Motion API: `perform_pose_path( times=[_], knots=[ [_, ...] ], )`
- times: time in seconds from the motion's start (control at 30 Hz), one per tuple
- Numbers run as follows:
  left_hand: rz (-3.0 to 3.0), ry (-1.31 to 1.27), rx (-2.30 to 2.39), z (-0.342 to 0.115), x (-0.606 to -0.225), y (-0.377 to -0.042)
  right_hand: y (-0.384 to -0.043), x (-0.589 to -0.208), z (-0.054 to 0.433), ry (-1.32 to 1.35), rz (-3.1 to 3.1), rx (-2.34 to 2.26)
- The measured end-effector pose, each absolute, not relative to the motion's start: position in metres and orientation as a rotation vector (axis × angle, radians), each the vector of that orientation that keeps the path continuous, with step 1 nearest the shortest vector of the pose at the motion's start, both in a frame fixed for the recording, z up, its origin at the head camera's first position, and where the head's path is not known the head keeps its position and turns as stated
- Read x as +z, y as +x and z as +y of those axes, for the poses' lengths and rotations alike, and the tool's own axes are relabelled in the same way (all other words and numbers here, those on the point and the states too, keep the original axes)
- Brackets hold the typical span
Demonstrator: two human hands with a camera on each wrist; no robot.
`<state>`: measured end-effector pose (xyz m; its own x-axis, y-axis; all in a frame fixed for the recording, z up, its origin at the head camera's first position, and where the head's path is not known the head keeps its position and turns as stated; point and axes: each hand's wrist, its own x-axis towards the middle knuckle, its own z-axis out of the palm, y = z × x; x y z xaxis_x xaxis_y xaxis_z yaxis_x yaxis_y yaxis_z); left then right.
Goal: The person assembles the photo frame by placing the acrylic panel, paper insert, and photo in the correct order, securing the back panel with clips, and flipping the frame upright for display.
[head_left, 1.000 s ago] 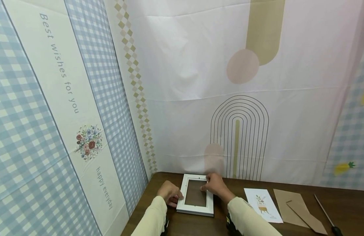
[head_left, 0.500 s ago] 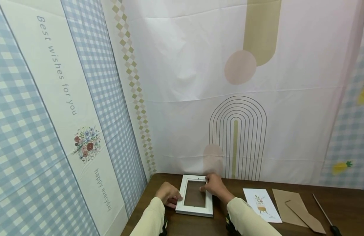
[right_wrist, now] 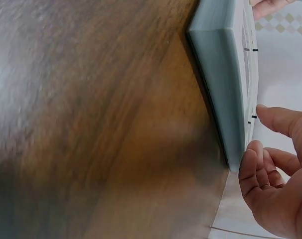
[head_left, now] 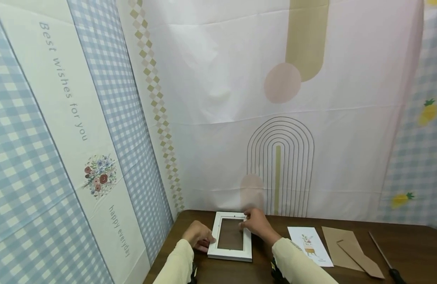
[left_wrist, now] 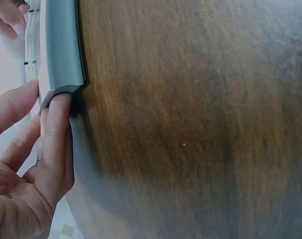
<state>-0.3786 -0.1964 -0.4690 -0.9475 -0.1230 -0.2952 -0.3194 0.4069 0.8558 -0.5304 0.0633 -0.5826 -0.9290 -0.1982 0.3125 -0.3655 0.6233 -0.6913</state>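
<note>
A white picture frame [head_left: 229,254] lies flat on the dark wooden table, its brown table-coloured opening ringed by small dark tabs. At its left edge, my left hand [head_left: 198,234] holds the rim; the left wrist view shows the thumb near the upper edge and fingers against the side of the picture frame [left_wrist: 61,45]. My right hand [head_left: 258,225] grips the far right corner, thumb over the inner edge. In the right wrist view, its curled fingers touch the end of the picture frame [right_wrist: 218,69], with the thumb beside a dark tab [right_wrist: 254,117].
Right of the frame lie a white card [head_left: 309,246] with a plant picture, and a brown backing board [head_left: 342,238] with a stand strip [head_left: 360,258] on it. A screwdriver [head_left: 383,250] with a black handle lies farther right. A cloth-covered wall [head_left: 211,157] borders the table's back.
The head view has turned slightly right, so everything sits a little farther left in it. Both hands keep their places on the picture frame.
</note>
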Motion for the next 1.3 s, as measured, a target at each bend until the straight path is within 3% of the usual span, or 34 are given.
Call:
perform_pose_path(
  times=[0.13, 0.43, 0.5, 0.73, 0.9, 1.07, 1.3],
  knots=[
    [2.469, -0.388, 1.558, -0.197, -0.467, -0.377, -0.517, -0.567, 0.070, 0.459, -2.665, 1.203],
    [2.473, -0.385, 1.548, -0.196, -0.471, -0.377, -0.432, -0.489, 0.072, 0.419, -2.644, 1.294],
    [2.475, -0.394, 1.547, -0.196, -0.473, -0.378, -0.432, -0.487, 0.073, 0.385, -2.663, 1.287],
    [2.499, -0.387, 1.536, -0.195, -0.471, -0.379, -0.483, -0.534, 0.094, 0.418, -2.625, 1.287],
    [2.490, -0.399, 1.530, -0.196, -0.471, -0.377, -0.471, -0.521, 0.103, 0.422, -2.668, 1.232],
    [2.485, -0.401, 1.538, -0.199, -0.473, -0.378, -0.489, -0.541, 0.117, 0.409, -2.691, 1.149],
    [2.477, -0.386, 1.562, -0.197, -0.471, -0.376, -0.458, -0.513, 0.123, 0.401, -2.687, 1.247]
  ],
)
